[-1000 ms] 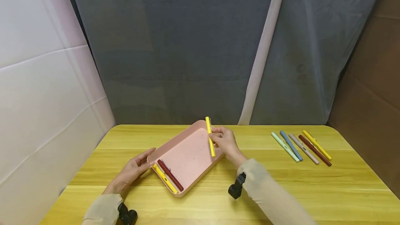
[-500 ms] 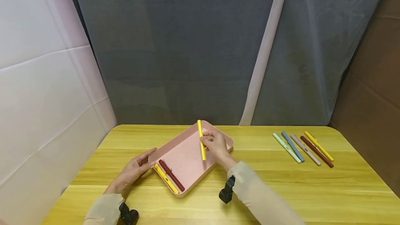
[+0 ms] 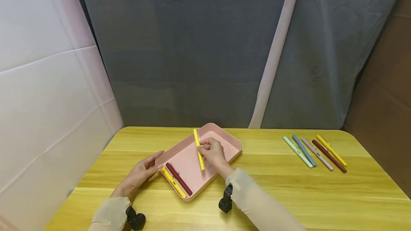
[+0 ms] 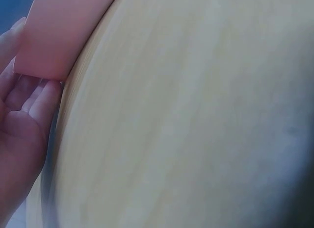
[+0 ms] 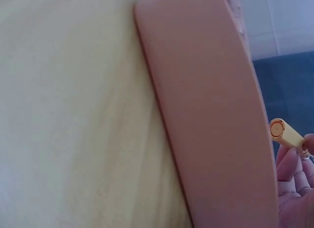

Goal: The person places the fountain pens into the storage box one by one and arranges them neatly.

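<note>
On a yellow wood-grained table [image 3: 179,220], a slim yellow pen [image 3: 173,182] and a glossy dark-red pen [image 3: 179,179] lie inside a pink round-cornered tray [image 3: 187,163], its left corner gripped by the left hand [image 3: 140,174]. Above it, the right hand [image 3: 214,152] pinches a tilted yellow cylindrical pen [image 3: 196,139]. Behind hangs creased grey cloth [image 3: 192,52].

Head view: from well back, facing forward and down across the table [image 3: 321,195]. Wrist views: close beside the pink tray [image 3: 189,168], which lies at eleven o'clock in the left and spans twelve to five in the right; all three share it.
</note>
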`<state>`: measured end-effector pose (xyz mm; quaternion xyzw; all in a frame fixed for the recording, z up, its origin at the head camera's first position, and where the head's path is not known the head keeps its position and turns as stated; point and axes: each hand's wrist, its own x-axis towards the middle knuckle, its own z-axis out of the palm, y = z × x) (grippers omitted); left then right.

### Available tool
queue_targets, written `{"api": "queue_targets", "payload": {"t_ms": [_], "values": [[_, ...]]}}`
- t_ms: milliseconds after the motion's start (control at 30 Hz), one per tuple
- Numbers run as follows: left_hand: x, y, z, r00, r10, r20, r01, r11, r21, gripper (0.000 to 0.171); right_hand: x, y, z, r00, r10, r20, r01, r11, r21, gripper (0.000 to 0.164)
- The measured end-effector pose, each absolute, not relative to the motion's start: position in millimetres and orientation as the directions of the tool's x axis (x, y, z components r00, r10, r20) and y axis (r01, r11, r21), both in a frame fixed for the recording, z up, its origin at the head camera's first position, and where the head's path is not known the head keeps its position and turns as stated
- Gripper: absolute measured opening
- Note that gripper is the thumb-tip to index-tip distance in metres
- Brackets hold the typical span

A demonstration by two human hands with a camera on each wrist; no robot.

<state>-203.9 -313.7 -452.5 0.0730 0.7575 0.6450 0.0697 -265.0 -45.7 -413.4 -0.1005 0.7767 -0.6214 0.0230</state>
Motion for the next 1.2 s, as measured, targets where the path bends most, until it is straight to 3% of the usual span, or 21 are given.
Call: {"api": "queue_targets", "payload": {"t_ms": [333,1200], "values": [[-203,-314,-452,-0.982,0.185,-0.039,-0.012,0.145,0.989,0.066,-255,-55,-420,-0.965,-0.257,0.045,-0.115,0.266,-0.957,0.016],[-205,-313,-455,-0.978,0.207,0.009,0.036,0.131,0.991,0.065,-239,-71,-425,-0.930,-0.367,0.005,-0.174,0.429,-0.886,0.011]]}}
